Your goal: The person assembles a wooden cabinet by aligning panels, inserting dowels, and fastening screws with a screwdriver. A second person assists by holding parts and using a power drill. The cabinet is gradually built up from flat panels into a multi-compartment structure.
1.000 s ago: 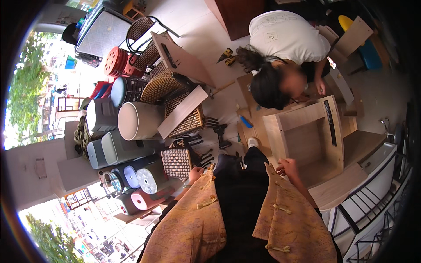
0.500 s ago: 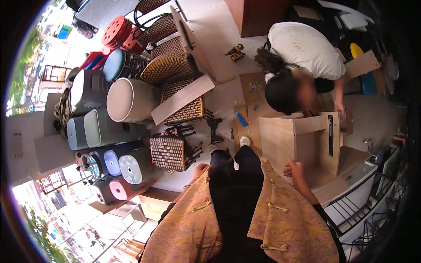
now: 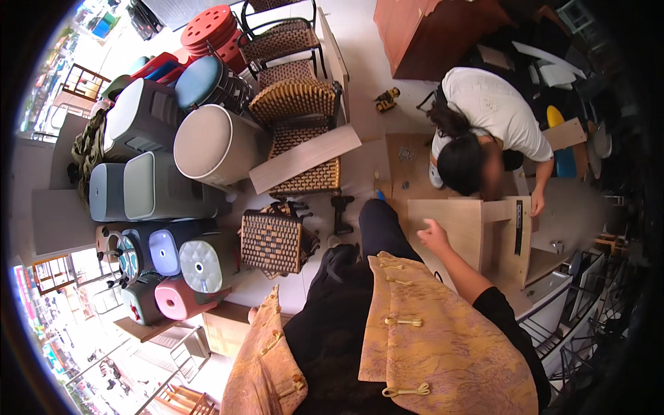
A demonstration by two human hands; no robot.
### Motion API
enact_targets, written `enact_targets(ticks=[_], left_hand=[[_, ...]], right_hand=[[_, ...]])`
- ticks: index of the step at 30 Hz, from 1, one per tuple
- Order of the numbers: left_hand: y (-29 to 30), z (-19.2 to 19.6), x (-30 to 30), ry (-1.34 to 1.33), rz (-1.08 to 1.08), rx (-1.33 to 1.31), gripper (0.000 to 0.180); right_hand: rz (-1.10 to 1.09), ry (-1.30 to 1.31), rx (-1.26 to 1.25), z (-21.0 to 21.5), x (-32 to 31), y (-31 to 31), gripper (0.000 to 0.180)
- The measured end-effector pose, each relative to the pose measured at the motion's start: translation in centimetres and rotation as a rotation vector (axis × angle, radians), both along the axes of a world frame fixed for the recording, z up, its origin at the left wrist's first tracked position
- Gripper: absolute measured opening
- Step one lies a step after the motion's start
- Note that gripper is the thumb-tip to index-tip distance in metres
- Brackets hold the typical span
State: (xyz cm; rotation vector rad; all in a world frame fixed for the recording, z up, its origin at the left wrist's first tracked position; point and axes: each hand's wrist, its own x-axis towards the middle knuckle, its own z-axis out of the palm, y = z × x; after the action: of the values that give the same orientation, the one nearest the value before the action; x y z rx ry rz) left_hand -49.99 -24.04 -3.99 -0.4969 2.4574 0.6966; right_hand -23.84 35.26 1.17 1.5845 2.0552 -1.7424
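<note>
Wooden cabinet (image 3: 460,213): standing ahead-right, just beyond right grip (image 3: 434,236).
Left grip (image 3: 253,315): mostly hiding behind yellow vest (image 3: 252,363), cannot tell its state.
Right grip: curling loosely; cannot tell if fully closed.
Black drill (image 3: 342,214): resting on floor (image 3: 292,283) beside woven stool (image 3: 271,242).
Co-worker (image 3: 491,104): bending over cabinet's far side.
Yellow drill (image 3: 387,101): lying farther off on floor.

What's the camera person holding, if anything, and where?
Nothing visible in the right hand; the left hand is mostly hidden by the yellow garment, so I can't tell.
</note>
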Motion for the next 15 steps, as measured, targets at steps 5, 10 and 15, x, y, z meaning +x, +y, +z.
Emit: enact_targets(ticks=[5,10,15], left_hand=[[3.6,-2.2,-0.1,-0.038,0.145,0.109,0.028],[11.0,-3.8,1.6,-0.106,0.289,0.238,0.027],[19.9,-1.6,1.5,-0.161,0.409,0.292,0.027]], right_hand=[[0.428,-0.070,0.319,7.7,-12.2,2.8,0.061],[0.773,-0.150,0.716,11.4,-24.9,12.1,0.053],[1.017,-0.124,1.040,13.0,-41.4,22.7,0.063]])
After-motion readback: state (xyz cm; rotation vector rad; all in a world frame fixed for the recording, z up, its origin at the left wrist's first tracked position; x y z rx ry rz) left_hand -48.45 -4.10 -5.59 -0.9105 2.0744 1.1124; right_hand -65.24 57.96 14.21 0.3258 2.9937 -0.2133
